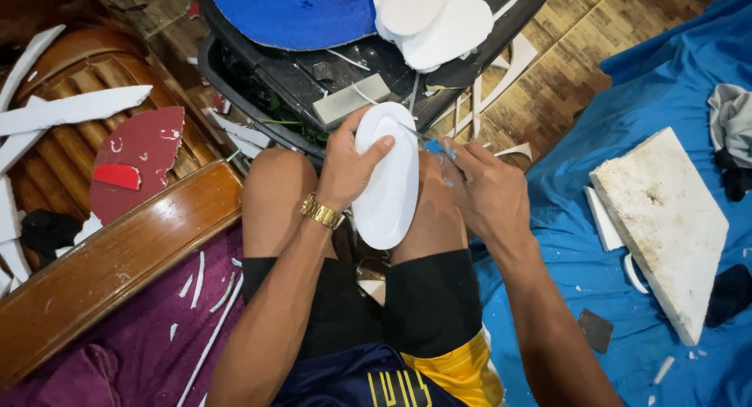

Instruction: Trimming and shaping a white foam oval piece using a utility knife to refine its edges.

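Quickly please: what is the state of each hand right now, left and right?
Left hand: closed around the white oval foam piece, holding it on the knees.
Right hand: closed on a small blue-handled blade, its tip at the foam's edge.

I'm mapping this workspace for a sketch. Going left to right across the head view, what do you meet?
Dark red sheet → left hand → white oval sole piece → right hand → white foam block on the blue cloth.

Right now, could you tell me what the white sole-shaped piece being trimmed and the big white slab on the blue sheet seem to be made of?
White sole-shaped piece: probably foam sheet, smooth and matte, with a clean cut edge; the left hand grips it. White slab: likely polystyrene foam or similar, thick, with a grainy, speckled, soiled top. Neither can be told for certain by look.
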